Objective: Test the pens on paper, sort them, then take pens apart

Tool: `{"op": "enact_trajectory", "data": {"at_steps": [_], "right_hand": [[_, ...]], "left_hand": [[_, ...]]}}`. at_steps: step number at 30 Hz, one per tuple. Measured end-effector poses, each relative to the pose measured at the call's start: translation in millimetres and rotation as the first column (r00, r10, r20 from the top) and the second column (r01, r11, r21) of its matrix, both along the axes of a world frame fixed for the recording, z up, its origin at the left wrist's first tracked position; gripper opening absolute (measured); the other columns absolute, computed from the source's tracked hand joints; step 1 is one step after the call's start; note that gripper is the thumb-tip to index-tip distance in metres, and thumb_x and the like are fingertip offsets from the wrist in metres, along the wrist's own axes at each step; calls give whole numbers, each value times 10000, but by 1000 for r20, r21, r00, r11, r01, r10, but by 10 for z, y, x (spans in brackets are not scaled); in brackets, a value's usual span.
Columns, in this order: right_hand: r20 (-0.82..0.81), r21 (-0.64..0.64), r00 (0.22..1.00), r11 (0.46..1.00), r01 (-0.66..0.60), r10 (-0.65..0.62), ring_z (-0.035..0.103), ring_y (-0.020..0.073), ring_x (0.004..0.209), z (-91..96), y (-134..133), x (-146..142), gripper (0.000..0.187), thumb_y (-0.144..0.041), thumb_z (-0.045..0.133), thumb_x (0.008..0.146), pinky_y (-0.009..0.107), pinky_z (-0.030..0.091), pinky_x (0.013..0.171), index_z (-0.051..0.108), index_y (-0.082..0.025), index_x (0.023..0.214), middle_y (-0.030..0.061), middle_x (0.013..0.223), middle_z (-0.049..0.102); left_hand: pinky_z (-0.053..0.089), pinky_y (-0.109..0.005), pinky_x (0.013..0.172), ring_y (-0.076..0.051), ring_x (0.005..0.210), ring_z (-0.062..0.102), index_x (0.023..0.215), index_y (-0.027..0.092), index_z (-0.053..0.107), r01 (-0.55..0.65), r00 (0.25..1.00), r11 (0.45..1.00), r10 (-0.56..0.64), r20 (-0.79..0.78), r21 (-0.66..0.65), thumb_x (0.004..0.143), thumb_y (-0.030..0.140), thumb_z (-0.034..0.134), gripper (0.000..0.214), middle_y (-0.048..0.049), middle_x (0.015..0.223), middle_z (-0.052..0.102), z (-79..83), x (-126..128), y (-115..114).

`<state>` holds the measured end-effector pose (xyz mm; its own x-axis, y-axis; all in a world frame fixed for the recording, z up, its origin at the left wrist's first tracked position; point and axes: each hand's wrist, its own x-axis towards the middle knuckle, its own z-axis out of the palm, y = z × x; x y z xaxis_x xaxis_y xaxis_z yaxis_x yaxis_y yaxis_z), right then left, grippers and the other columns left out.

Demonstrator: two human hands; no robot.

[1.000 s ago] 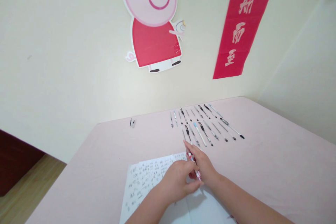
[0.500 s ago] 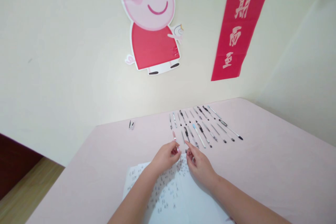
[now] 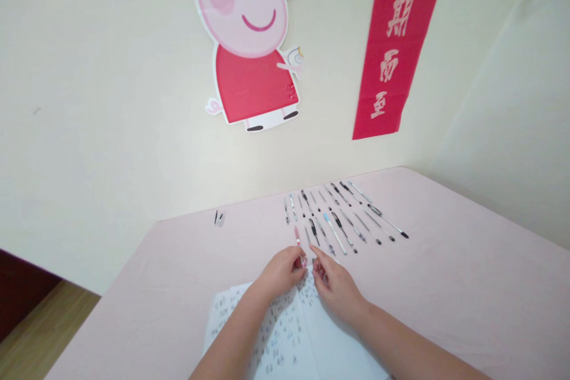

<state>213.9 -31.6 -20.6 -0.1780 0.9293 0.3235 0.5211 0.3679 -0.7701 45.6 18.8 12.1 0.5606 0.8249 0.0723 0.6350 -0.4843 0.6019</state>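
My left hand [image 3: 280, 274] pinches a pink-and-white pen [image 3: 298, 241] near its lower end, the pen pointing away toward the wall. My right hand [image 3: 335, 286] is close beside it, fingers curled, its index finger reaching toward the pen's lower end; whether it touches the pen I cannot tell. Both hands hover over the far edge of a white sheet of paper [image 3: 285, 332] covered in handwriting. Just beyond lie two rows of several pens [image 3: 341, 217] laid side by side on the pink table [image 3: 467, 285].
A small dark clip-like object [image 3: 218, 218] lies near the table's far left edge. The cream wall behind carries a cartoon pig cutout [image 3: 252, 41] and a red banner [image 3: 394, 47] with white characters. A wooden floor [image 3: 40, 332] shows at lower left.
Both hands moved from over the paper toward the pen rows. The pink pen passed from my right hand's grip to my left hand's pinch, and now points at the wall.
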Motion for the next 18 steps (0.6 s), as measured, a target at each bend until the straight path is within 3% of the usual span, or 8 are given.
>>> {"op": "enact_trajectory", "data": {"at_steps": [10, 14, 18], "right_hand": [[1, 0, 1000, 1000, 0, 0, 562, 150, 746, 80, -27, -24, 484, -135, 441, 795, 280, 451, 696, 415, -185, 1276, 48, 895, 612], [31, 19, 999, 999, -36, 36, 539, 142, 689, 151, -51, -29, 298, -134, 427, 806, 271, 427, 654, 541, -187, 1077, 41, 842, 602], [76, 3, 991, 994, -113, 112, 507, 130, 636, 204, -75, -47, 197, -114, 434, 785, 250, 386, 612, 566, -188, 911, 8, 732, 566]], "left_hand": [[360, -244, 647, -133, 703, 482, 888, 196, 559, -3, 999, 1000, 3, 37, -15, 693, 189, 558, 195, 12, 770, 536, -15, -10, -10], [378, -254, 647, -137, 688, 492, 1003, 199, 553, -53, 989, 998, 58, 135, -39, 745, 260, 543, 265, 13, 751, 543, -71, -23, -6], [397, -262, 659, -133, 681, 501, 1028, 188, 552, -121, 966, 991, 131, 223, -58, 764, 236, 509, 271, 11, 743, 550, -143, -38, 22]]}}
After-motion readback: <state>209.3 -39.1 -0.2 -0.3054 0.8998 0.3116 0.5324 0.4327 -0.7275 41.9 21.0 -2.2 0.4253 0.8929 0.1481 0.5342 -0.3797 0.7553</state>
